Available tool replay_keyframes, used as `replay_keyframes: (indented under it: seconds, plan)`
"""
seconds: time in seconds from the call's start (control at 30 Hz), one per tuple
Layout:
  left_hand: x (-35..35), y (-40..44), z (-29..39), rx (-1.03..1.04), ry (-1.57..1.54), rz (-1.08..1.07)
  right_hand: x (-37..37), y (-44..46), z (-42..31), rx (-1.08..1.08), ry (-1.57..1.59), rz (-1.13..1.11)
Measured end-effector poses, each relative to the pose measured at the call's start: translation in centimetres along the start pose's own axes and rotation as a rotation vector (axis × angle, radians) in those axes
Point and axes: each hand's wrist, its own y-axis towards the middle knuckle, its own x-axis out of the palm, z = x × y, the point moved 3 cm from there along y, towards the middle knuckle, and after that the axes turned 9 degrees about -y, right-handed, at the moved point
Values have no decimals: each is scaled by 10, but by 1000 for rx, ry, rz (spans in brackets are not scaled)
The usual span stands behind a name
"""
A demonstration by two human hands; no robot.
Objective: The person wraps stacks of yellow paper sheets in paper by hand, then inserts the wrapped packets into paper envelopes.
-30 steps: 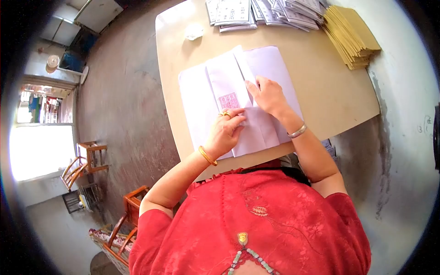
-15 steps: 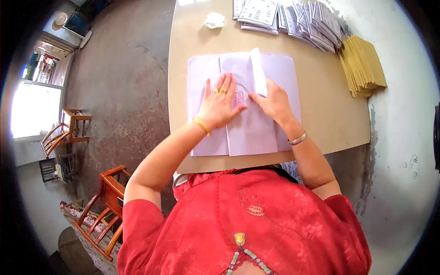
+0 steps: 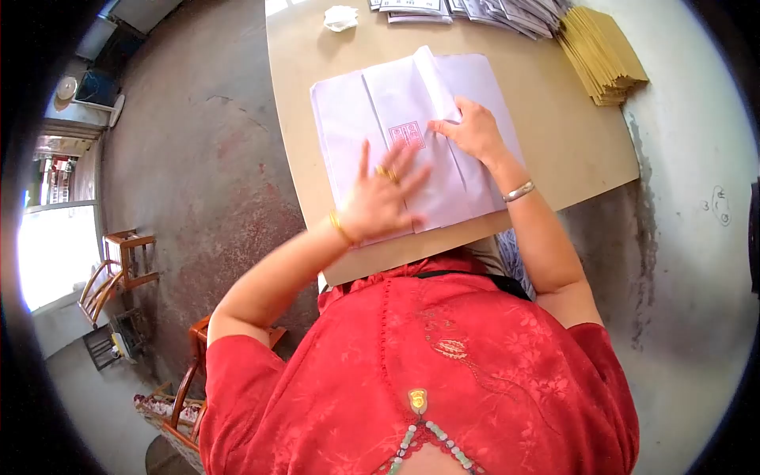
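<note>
A pale lilac-white sheet of paper (image 3: pixel 388 87) lies on a stack of similar paper near the table's front edge. Its right side is folded over in a raised flap (image 3: pixel 431 83), and a red square stamp (image 3: pixel 406 135) shows in the middle. My right hand (image 3: pixel 473 134) grips the flap's edge, thumb on the paper and fingers curled at the right. Fingers spread and slightly blurred, my left hand (image 3: pixel 385 194) hovers over or lightly touches the lower part of the sheet, just below the stamp; I cannot tell which. It holds nothing.
A crumpled white piece (image 3: pixel 341 18) sits at the table's (image 3: pixel 570 150) far left. Printed paper packets (image 3: pixel 507 14) are piled at the back, beside a stack of yellow-brown paper (image 3: pixel 603 55) by the wall. Wooden chairs (image 3: pixel 127 261) stand on the floor at left.
My left hand has moved down off the stamp toward my body, its fingers spreading. My right hand stays at the flap. The view has turned, so the table appears tilted.
</note>
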Motion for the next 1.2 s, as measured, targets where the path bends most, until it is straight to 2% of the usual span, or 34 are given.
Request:
replay_keyframes:
  seconds: [0.1,0.23,0.33,0.43,0.47,0.57,0.6,0.7,0.87,0.97,1.07,1.17,1.2]
  plan:
    - [0,-38,53,108,-128,-158,-3,-1,-1,-4,-25,28]
    - [-8,-35,47,62,-215,-182,0,-2,1,-12,77,48]
    - [-25,-21,16,-179,-632,304,1,-2,3,-38,215,50]
    - [-30,1,-16,-475,-1126,715,0,-14,-1,60,810,-51]
    - [-30,12,-21,-505,-1307,850,-4,-19,-5,122,908,-126]
    - [-40,34,-24,-686,-1838,418,-13,-30,-19,61,1180,-115]
    - [-37,38,-25,-818,-1881,393,-15,-33,-21,55,1193,-118]
    - [-44,52,-11,-700,-1902,316,-25,-37,-27,38,1207,-113]
    - [-65,60,10,-650,-1728,413,-51,-40,-35,-10,1110,-111]
    - [-83,59,21,-670,-1559,494,-68,-33,-32,-169,915,23]
    - [-90,57,20,-615,-1412,562,-146,-38,-63,-354,472,582]
    - [-102,54,23,-544,-1244,610,-194,-41,-86,-634,30,744]
    - [-107,53,26,-518,-1184,626,-202,-43,-94,-649,5,737]
